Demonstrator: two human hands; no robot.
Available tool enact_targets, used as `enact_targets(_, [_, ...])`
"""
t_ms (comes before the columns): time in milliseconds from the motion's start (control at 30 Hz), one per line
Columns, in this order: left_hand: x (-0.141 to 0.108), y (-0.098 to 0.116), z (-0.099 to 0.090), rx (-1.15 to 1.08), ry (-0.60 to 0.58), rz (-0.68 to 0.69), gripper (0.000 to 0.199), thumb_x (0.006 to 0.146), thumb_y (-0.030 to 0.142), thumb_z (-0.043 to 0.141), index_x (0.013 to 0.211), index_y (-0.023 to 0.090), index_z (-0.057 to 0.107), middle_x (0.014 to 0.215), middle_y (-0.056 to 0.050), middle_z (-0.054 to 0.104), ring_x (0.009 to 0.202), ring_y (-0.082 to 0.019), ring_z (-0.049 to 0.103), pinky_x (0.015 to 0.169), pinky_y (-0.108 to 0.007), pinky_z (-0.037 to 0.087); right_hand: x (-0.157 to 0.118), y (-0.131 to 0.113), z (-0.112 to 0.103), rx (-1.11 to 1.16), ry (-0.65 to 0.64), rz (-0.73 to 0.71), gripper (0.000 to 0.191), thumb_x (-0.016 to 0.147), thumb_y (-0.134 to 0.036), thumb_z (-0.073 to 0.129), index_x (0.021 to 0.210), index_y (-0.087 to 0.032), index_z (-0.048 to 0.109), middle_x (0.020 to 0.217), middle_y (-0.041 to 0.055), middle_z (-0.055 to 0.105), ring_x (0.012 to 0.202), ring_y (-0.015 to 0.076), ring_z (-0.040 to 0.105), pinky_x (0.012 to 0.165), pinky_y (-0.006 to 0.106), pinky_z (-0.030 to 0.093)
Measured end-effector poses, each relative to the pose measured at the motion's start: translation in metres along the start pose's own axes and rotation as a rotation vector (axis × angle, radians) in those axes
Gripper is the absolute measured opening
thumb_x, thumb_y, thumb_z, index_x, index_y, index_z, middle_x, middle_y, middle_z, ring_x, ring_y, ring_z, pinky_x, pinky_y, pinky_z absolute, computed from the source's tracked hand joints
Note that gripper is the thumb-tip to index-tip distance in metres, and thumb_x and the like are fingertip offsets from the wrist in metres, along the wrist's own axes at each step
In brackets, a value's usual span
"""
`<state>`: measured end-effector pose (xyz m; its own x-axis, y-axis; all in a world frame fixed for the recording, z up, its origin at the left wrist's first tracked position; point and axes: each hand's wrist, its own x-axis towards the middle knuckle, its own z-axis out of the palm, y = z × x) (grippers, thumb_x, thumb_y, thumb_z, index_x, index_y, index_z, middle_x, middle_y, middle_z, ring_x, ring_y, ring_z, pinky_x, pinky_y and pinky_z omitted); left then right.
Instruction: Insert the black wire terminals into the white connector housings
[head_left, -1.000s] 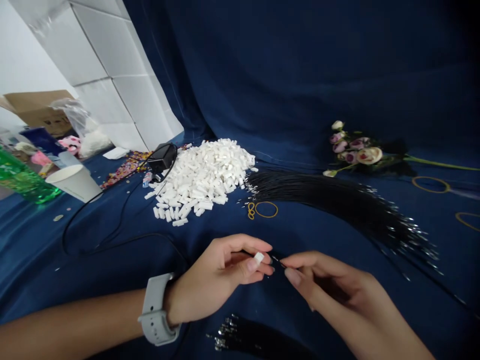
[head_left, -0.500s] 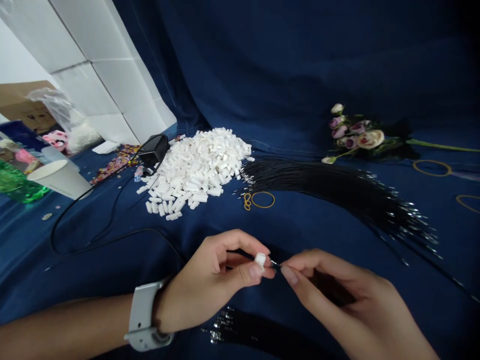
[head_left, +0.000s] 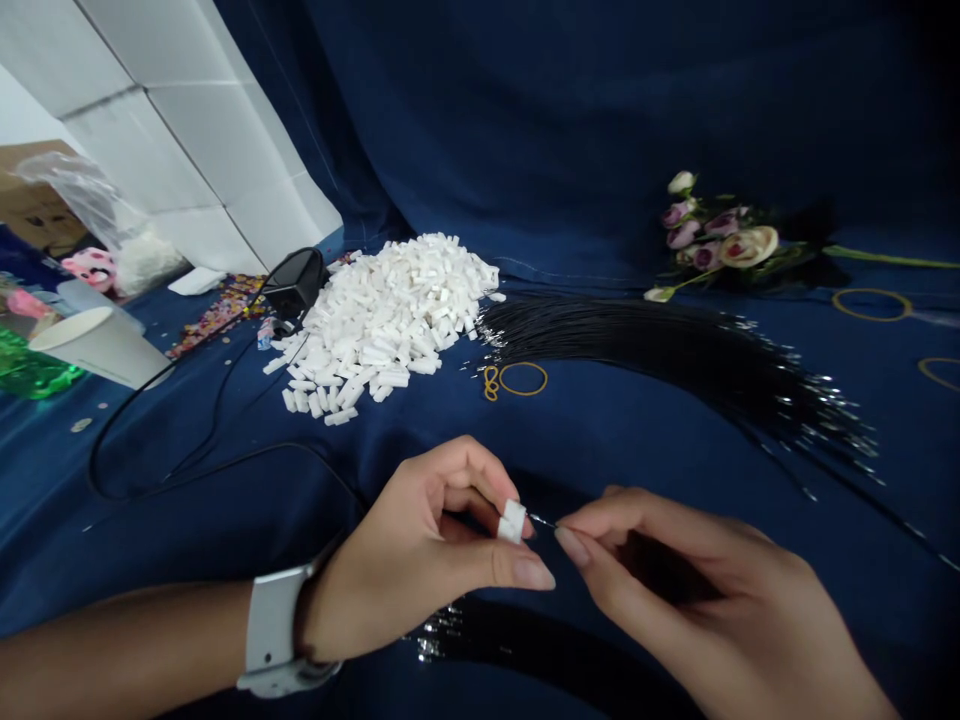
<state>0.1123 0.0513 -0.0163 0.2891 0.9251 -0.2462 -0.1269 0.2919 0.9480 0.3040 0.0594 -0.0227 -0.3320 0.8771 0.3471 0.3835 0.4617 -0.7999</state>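
Note:
Between the fingers of my left hand (head_left: 450, 545) is a small white connector (head_left: 512, 521), with the thumb lifted slightly off below it. My right hand (head_left: 667, 570) pinches a thin wire with a metal tip (head_left: 541, 520), which points at the connector's right side. Whether the tip touches the connector cannot be told. Behind my hands lies a large pile of white connectors (head_left: 397, 310). To its right is a bundle of black wires (head_left: 645, 345) with metal ends. Another black bundle (head_left: 525, 640) lies below my hands, partly hidden.
Rubber bands (head_left: 523, 378) lie by the pile. At the left stand a paper cup (head_left: 105, 345) and a black adapter (head_left: 295, 282) with its cable curving across the blue cloth (head_left: 247, 540). Artificial flowers (head_left: 720, 245) lie at the back right.
The left thumb has moved off the white connector and stretched out to the right. The connector has turned and shows more of its side. The view has tilted down slightly.

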Motion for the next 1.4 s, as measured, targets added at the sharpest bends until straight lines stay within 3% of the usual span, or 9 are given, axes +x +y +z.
enact_targets(100, [0.0007,-0.0003,-0.0007,0.012,0.022,0.014,0.03,0.062,0.007,0.085,0.077,0.018,0.062,0.074,0.006,0.068,0.071,-0.007,0.063,0.063,-0.014,0.047,0.0005,0.0012,0.0009,-0.014,0.009,0.006,0.016,0.084,-0.026,0.062,0.069,-0.028,0.067,0.055,-0.0089,0.062,0.042,0.0068,0.055,0.04,0.011,0.042])
enact_targets(300, [0.0031,0.0,-0.0035,0.026,0.045,0.12,0.001,0.085,0.021,0.072,0.086,0.02,0.072,0.085,0.003,0.073,0.085,-0.008,0.068,0.078,-0.014,0.05,0.0022,-0.0005,0.001,-0.029,0.044,0.036,0.016,0.083,-0.029,0.062,0.07,-0.027,0.069,0.057,-0.0062,0.065,0.044,0.0093,0.058,0.039,0.014,0.044])
enact_targets(800, [0.0027,0.0001,-0.0038,0.029,-0.004,0.045,0.011,0.078,0.016,0.079,0.085,0.023,0.076,0.078,0.005,0.075,0.075,-0.006,0.069,0.072,-0.012,0.053,-0.0022,-0.0008,0.0034,-0.02,0.023,-0.059,0.012,0.085,-0.02,0.063,0.075,-0.027,0.065,0.06,-0.0107,0.064,0.048,0.0042,0.058,0.046,0.01,0.042])
enact_targets(1400, [-0.001,0.0022,0.0,0.21,0.054,0.008,0.01,0.077,0.018,0.078,0.086,0.021,0.074,0.078,0.003,0.074,0.075,-0.01,0.066,0.069,-0.017,0.05,-0.0003,-0.0041,0.0021,-0.014,-0.021,0.103,0.021,0.085,-0.032,0.057,0.069,-0.026,0.07,0.052,-0.0036,0.059,0.041,0.0105,0.051,0.037,0.02,0.038])
